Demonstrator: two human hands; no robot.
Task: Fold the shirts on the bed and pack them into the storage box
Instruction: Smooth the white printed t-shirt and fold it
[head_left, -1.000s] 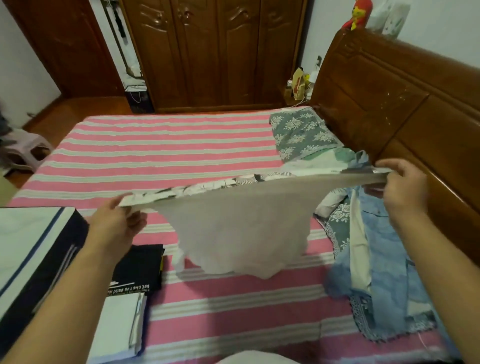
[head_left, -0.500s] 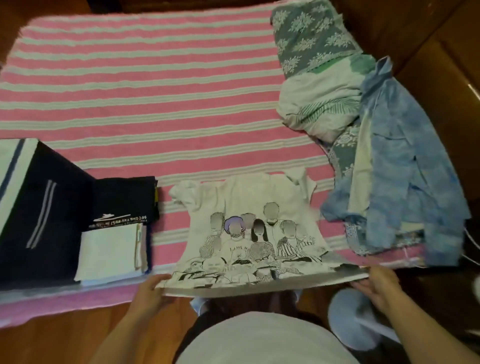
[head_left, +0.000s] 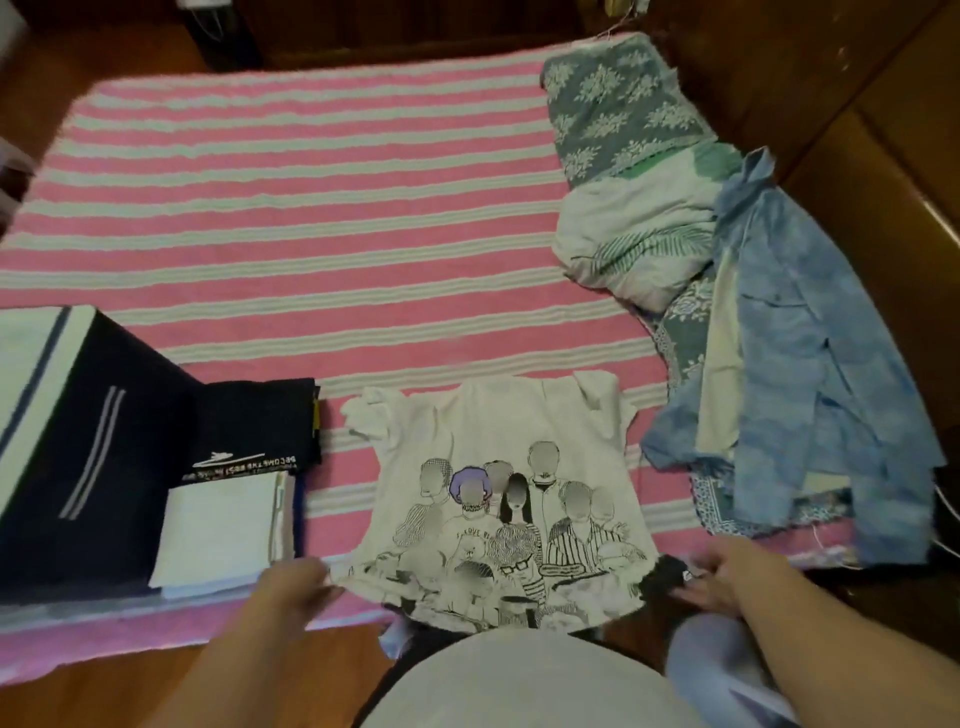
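Here, white printed shirt (head_left: 498, 499) flat on striped bed (head_left: 311, 208) at 6 o'clock, left hand (head_left: 291, 587) and right hand (head_left: 722, 577) each pinching a hem corner, storage box (head_left: 93, 467) at 9 o'clock, unfolded clothes (head_left: 779, 338) at 3 o'clock.

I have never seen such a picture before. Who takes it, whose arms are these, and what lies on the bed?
There is no machine here. A person wears a wide-angle camera on the head, which looks forward and down, so the two arms at the bottom are that person's own.

The left hand and the right hand each hold a bottom corner of a white printed T-shirt, which lies spread, print up, on the pink striped bed.

At the left stands a dark storage box. Beside it lie a folded black shirt and a folded white one; whether these lie inside the box I cannot tell.

At the right is a pile of unfolded clothes, with a blue shirt on top.
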